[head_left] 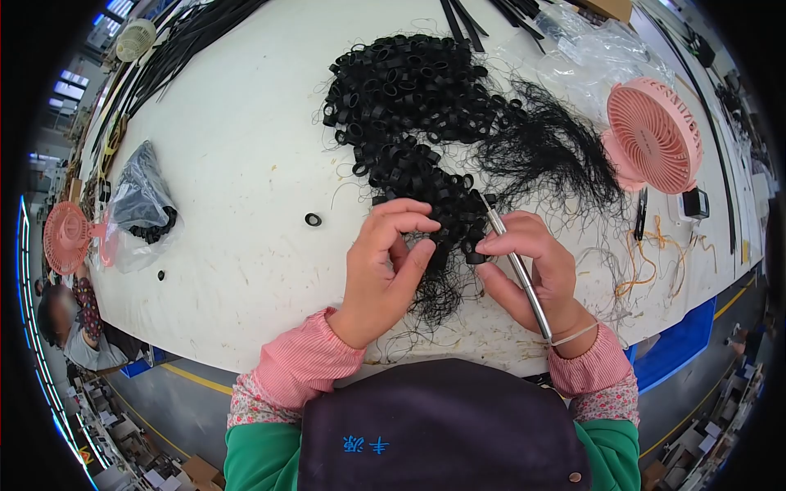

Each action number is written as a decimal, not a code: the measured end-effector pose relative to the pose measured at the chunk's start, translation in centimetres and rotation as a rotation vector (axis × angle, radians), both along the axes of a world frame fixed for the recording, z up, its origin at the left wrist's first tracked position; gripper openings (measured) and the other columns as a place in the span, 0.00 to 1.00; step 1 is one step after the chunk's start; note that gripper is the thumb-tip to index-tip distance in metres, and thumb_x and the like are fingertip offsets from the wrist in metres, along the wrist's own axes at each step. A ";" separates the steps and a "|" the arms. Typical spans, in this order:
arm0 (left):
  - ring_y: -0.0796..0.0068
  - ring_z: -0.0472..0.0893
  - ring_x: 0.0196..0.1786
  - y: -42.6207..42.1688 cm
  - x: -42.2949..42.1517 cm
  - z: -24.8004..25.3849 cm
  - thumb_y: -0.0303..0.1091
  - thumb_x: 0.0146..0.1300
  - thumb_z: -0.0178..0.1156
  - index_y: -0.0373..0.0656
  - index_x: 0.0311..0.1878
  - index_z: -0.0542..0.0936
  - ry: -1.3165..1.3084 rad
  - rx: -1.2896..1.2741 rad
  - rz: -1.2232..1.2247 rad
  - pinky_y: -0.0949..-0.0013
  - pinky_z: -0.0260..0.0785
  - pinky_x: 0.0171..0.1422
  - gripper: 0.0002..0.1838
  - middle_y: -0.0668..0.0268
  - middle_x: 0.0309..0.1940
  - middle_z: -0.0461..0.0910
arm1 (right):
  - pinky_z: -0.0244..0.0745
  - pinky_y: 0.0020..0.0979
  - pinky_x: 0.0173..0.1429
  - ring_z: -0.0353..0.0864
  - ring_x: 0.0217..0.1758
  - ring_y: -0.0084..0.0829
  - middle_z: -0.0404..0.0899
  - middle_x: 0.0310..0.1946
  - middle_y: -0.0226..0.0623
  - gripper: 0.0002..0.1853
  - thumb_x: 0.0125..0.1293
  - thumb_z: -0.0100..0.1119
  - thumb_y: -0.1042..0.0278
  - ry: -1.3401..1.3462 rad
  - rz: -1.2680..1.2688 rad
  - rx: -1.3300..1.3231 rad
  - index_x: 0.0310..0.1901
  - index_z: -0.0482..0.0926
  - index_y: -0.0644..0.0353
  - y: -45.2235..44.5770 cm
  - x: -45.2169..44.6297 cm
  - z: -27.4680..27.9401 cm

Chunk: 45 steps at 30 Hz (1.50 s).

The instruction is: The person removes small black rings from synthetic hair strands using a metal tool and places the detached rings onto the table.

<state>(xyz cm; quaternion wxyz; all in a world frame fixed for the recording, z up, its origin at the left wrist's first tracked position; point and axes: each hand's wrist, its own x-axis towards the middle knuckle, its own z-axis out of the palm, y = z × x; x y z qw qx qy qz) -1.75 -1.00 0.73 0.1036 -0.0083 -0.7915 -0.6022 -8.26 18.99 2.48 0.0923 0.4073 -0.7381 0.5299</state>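
My left hand [386,274] is at the lower left edge of a pile of short black rubber-like rings [409,90]. Its fingers are curved, with thumb and forefinger apart and nothing visible between them. My right hand [536,274] holds a slim silver pen-shaped tool [519,266], its narrow tip pointing up and away toward the rings. One black ring [474,251] is at the tips of my right thumb and forefinger; whether they grip it is unclear. Thin black trimmings [438,299] lie between my hands, and a larger tangle of black strands [548,151] lies to the right.
A pink fan [655,135] stands at the right near orange string [643,262]. Clear plastic [589,53] and long black strips [201,37] lie farther back. At the left are a plastic bag [141,192], another pink fan [67,237] and a seated person [86,344]. A loose ring [313,219] lies left of the pile.
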 end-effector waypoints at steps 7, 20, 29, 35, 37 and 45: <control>0.84 0.76 0.30 1.1 0.4 1.1 0.29 0.72 0.53 0.37 0.60 0.66 -0.278 0.729 -0.238 0.80 0.72 0.35 0.17 0.56 0.53 0.76 | 0.75 0.41 0.54 0.79 0.38 0.33 0.79 0.34 0.31 0.20 0.48 0.70 0.81 0.209 -0.004 0.076 0.44 0.78 0.54 -0.1 0.0 -0.5; 0.66 0.82 0.32 1.2 0.4 0.5 0.20 0.55 0.67 0.39 0.43 0.82 0.168 -0.153 -0.094 0.72 0.75 0.36 0.12 0.58 0.33 0.81 | 0.76 0.41 0.53 0.79 0.36 0.34 0.78 0.33 0.33 0.20 0.46 0.70 0.82 0.124 -0.002 0.045 0.43 0.78 0.56 -0.3 0.1 -0.5; 0.71 0.82 0.37 0.9 0.1 0.0 0.19 0.62 0.60 0.37 0.41 0.77 0.220 -0.181 -0.160 0.72 0.75 0.40 0.06 0.60 0.39 0.81 | 0.75 0.42 0.52 0.79 0.36 0.35 0.78 0.32 0.33 0.19 0.46 0.70 0.81 0.031 0.020 0.026 0.40 0.78 0.56 -0.5 0.5 -0.3; 0.84 0.78 0.40 1.4 0.7 -0.6 0.28 0.73 0.49 0.38 0.48 0.69 -0.187 0.572 -0.253 0.76 0.74 0.43 0.05 0.64 0.41 0.80 | 0.74 0.41 0.53 0.80 0.38 0.35 0.79 0.32 0.32 0.18 0.46 0.70 0.80 0.104 0.021 0.081 0.40 0.79 0.54 -0.5 0.4 -0.2; 0.84 0.77 0.36 1.2 0.7 -0.8 0.27 0.73 0.49 0.38 0.49 0.68 -0.150 0.502 -0.239 0.79 0.71 0.41 0.05 0.64 0.39 0.79 | 0.74 0.41 0.53 0.80 0.38 0.34 0.79 0.33 0.32 0.18 0.47 0.70 0.80 0.121 0.018 0.091 0.40 0.79 0.54 -0.5 0.5 -0.3; 0.86 0.74 0.33 0.9 0.7 -1.1 0.26 0.73 0.49 0.39 0.48 0.68 -0.100 0.427 -0.193 0.81 0.67 0.36 0.05 0.65 0.38 0.78 | 0.58 0.44 0.69 0.82 0.39 0.26 0.82 0.30 0.32 0.06 0.68 0.56 0.70 -0.366 0.134 -0.098 0.44 0.78 0.59 0.5 0.5 0.4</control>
